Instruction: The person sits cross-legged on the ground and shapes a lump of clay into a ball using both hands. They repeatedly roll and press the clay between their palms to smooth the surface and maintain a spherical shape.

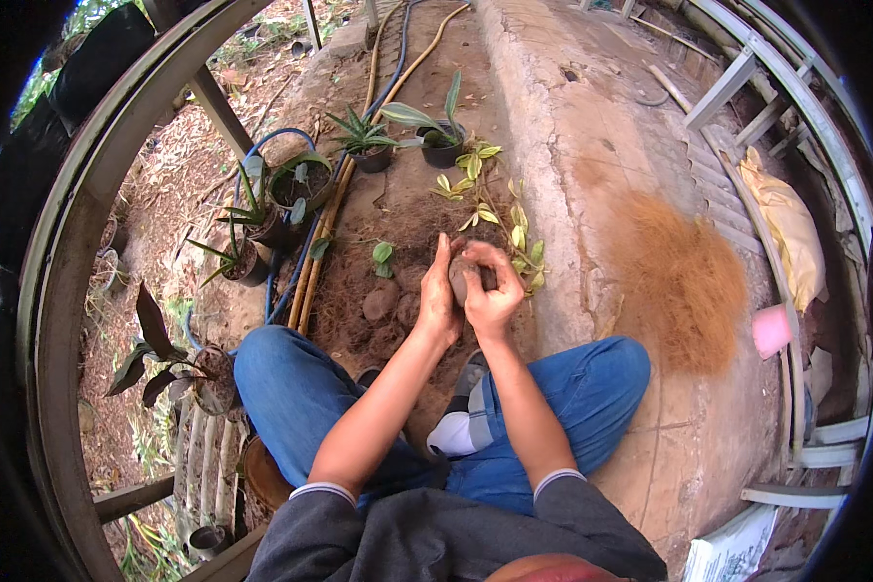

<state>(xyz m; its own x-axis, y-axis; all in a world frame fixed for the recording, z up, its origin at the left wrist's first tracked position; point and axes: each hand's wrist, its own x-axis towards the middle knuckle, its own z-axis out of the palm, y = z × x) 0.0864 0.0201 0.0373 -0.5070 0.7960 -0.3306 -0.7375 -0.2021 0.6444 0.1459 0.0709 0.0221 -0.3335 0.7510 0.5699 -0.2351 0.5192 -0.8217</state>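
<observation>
Between my two palms sits a dark, rounded ball of soil (459, 279). Flat and upright, my left hand (439, 295) presses its left side. The curled fingers of my right hand (496, 291) wrap the other side, hiding part of the ball. Both hands look dirty with soil. Below and left of them, a similar brown ball (381, 301) lies on dark soil and loose fibre (360, 342), among several other lumps. A small green-leaved cutting (383, 256) stands beyond these lumps. Yellow-green variegated vine cuttings (518, 225) trail beyond and to the right of my hands.
A heap of orange-brown fibre (687, 291) lies on the concrete ledge (553, 145) at right, near a pink cup (771, 331). Potted plants (371, 145) stand ahead and at left. Yellow hoses (324, 244) and a blue hose (284, 298) run along the left side.
</observation>
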